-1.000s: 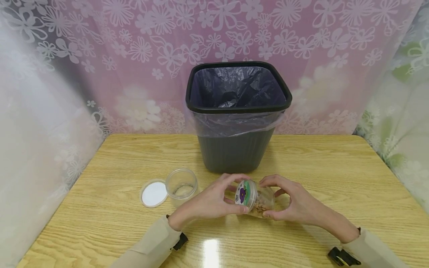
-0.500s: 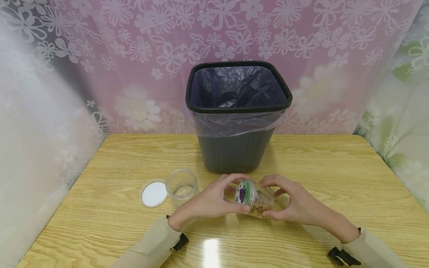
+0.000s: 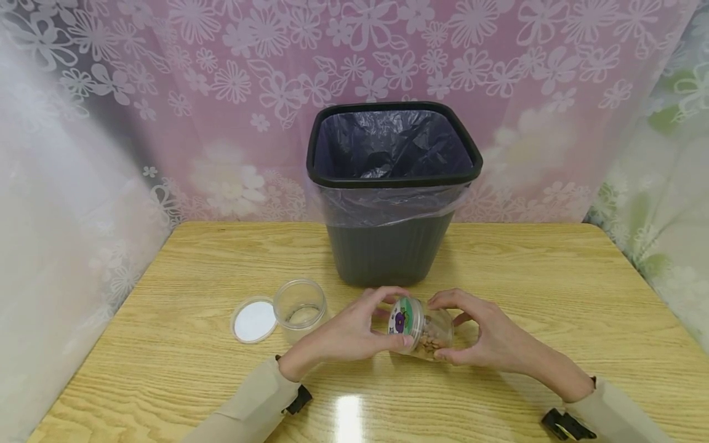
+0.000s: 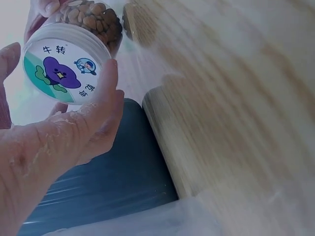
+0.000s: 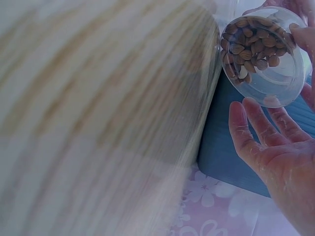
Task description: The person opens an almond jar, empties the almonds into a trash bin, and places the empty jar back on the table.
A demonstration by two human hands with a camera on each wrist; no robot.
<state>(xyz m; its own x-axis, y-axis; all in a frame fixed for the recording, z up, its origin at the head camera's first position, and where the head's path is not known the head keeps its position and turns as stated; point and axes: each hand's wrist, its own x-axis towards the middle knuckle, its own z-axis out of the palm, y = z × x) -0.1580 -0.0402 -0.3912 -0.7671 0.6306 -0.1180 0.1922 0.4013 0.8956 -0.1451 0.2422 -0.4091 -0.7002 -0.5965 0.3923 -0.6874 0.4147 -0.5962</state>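
Both hands hold a clear plastic jar (image 3: 434,338) tipped on its side over the table, its lid facing left. Brown almonds (image 5: 253,44) lie along its lower wall, seen through the base in the right wrist view. My left hand (image 3: 354,329) grips the round lid (image 4: 61,73), which carries a purple cartoon figure on white and green. Around the jar's body curl the fingers and thumb of my right hand (image 3: 493,335). To the left, a second clear jar (image 3: 301,304) stands uncovered, partly behind the left wrist. Beside it a white-lined lid (image 3: 255,320) lies flat.
A dark waste bin (image 3: 388,246) with a clear liner stands at the table's back, just beyond the hands. Wood-grain table (image 3: 526,264) spreads to both sides. A pink flowered curtain (image 3: 238,123) hangs behind.
The left thumb and fingers shift slightly on the lid, and its printed picture turns a little. The jar, the right hand and the other things stay in place.
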